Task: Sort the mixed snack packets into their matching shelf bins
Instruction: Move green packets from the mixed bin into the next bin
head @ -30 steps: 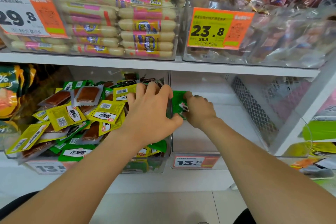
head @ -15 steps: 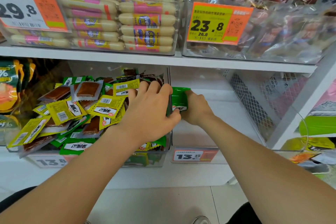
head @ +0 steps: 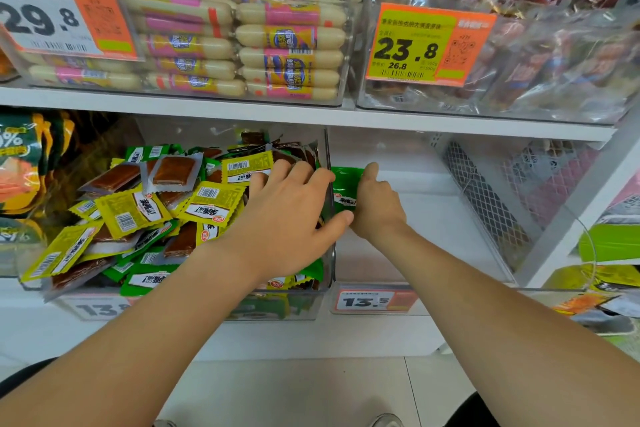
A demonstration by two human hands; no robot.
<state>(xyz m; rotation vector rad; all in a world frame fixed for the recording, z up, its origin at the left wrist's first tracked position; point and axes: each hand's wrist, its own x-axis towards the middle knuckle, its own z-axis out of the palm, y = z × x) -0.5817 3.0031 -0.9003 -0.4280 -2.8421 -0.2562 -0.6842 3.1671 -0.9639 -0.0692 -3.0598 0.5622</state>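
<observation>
While left hand [head: 291,218] rests released on mixed packets [head: 138,215] | right hand [head: 379,210] fingers [head: 371,170] pinch green packet [head: 344,189]

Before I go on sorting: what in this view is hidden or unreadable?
Head view:
- Whatever lies beneath the left hand: covered by it.
- Green packet: lower part hidden by the right hand gripping it; one packet or several, unclear.
- Price tag on the mixed bin: blurred, its end covered by the left forearm.
- Lettering on the yellow packets: too small.
</observation>
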